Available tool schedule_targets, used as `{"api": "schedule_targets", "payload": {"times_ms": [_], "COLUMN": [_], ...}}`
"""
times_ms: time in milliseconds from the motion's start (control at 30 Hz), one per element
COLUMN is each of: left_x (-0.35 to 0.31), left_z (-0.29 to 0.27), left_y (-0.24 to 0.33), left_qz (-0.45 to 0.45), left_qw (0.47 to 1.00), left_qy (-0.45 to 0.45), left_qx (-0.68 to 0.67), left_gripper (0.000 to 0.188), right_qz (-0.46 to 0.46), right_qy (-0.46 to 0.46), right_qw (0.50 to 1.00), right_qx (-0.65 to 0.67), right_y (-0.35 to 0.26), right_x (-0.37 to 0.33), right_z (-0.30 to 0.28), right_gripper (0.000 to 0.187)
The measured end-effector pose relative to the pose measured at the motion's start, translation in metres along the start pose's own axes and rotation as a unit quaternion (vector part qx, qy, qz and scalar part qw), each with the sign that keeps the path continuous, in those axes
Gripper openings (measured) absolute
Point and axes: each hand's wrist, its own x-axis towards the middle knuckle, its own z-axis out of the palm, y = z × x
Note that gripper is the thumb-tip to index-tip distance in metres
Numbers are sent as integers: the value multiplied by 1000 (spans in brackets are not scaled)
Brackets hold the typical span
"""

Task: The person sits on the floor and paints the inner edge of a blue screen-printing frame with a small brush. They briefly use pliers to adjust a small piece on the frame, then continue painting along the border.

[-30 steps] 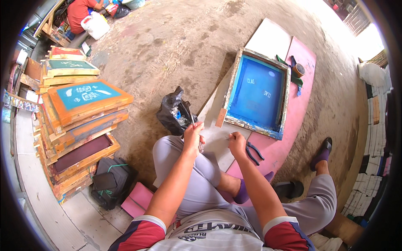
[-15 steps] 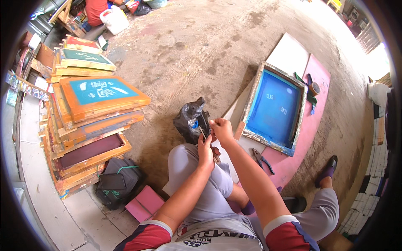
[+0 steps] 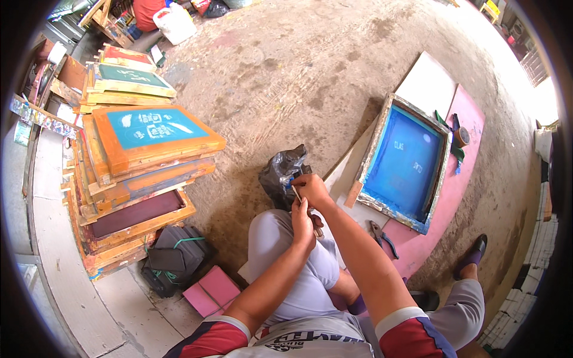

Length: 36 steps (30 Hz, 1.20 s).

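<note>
Above my lap, my left hand (image 3: 304,224) is closed round a thin stick-like tool (image 3: 295,192); its pale narrow end pokes up past the thumb. A brownish end shows under the same hand, but its kind is unclear. My right hand (image 3: 311,190) is just beyond the left, its fingers pinched near the tip of the stick. What those fingertips grip is too small to make out. Right behind both hands, a crumpled black plastic bag (image 3: 282,179) stands on the ground, with something blue at its mouth partly hidden by my right hand.
On the right, a blue screen-printing frame (image 3: 403,161) lies on white and pink boards (image 3: 471,113), with pliers (image 3: 383,240) and a tape roll (image 3: 461,136) beside it. Stacked wooden screens (image 3: 155,131) rise at left. A black bundle (image 3: 179,256) and pink cards (image 3: 210,290) lie nearer.
My right hand has moved over the tip of the stick, covering part of the bag's mouth. The whole view has shifted slightly, so the surroundings appear farther right and lower.
</note>
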Motion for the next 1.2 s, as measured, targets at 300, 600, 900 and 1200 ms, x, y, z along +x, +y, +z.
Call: {"api": "schedule_targets", "payload": {"times_ms": [300, 600, 900, 1200], "left_x": [-7, -7, -1, 4], "left_z": [4, 21, 23, 22], "left_y": [-19, -38, -46, -54], "left_qz": [-25, 2, 27, 48], "left_qw": [993, 978, 966, 957], "left_qy": [-79, -116, -109, -120], "left_qx": [84, 170, 234, 259], "left_gripper": [48, 35, 34, 30], "right_qz": [-116, -71, -122, -247], "right_qy": [260, 280, 282, 199], "right_qw": [958, 906, 905, 864], "right_qx": [29, -311, -295, -391], "right_y": [35, 144, 136, 154], "right_x": [-115, -230, -211, -227], "right_z": [-41, -37, -51, -68], "right_gripper": [30, 47, 41, 50]}}
